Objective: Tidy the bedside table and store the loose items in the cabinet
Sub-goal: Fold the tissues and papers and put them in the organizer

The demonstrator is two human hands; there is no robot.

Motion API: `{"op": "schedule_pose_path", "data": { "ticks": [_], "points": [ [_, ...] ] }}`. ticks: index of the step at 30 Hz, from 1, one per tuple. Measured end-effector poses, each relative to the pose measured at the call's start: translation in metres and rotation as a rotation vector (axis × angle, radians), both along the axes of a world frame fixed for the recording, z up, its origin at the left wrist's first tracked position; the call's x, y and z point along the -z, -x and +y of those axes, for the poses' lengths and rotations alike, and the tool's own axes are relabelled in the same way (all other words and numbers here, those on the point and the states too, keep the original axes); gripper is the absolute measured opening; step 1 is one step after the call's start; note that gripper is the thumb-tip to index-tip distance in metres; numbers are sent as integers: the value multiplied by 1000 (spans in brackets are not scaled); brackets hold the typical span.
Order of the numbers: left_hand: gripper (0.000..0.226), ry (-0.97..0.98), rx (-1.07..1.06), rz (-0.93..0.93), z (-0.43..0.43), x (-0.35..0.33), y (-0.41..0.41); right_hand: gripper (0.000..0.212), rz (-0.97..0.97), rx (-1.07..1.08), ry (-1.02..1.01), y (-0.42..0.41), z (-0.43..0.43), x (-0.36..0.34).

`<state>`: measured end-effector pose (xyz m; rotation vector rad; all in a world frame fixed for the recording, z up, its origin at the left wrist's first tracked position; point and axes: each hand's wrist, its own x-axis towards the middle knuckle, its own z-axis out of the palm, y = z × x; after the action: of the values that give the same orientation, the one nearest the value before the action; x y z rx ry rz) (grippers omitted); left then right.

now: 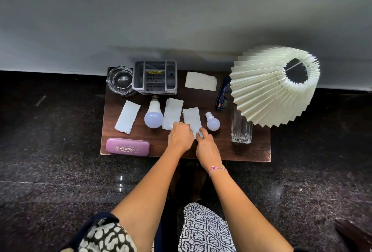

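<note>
Pinching one paper slip (192, 120) with my left hand (180, 136) and right hand (207, 145) mid wooden bedside table (201, 151). Other slips, bulbs lie loose; grey wall (181, 20) behind, dark speckled floor (50, 171).

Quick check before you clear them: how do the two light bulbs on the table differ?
The big bulb is clearly larger than the small bulb. The big bulb lies left of both hands with its base towards the grey organizer; the small bulb lies right of them, near the drinking glass, base tilted up-left. Both are white, lie on their sides and are untouched.
</note>
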<state>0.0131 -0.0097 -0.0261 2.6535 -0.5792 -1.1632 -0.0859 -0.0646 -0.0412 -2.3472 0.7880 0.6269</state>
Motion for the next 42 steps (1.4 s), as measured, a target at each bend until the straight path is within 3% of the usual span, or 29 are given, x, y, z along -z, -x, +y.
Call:
{"op": "schedule_pose_path", "data": {
  "ticks": [19, 32, 36, 42],
  "points": [
    [38, 64, -290, 17, -21, 8, -7, 53, 11, -29, 15, 1, 0, 5],
    [34, 119, -239, -39, -17, 6, -16, 47, -52, -88, 56, -1, -6, -7],
    [32, 183, -249, -85, -15, 0, -19, 38, -173, 15, 78, -8, -12, -16],
    [25, 285, -247, -175, -13, -16, -18, 26, -446, 366, -19, -34, -24, -36]
  ]
}}
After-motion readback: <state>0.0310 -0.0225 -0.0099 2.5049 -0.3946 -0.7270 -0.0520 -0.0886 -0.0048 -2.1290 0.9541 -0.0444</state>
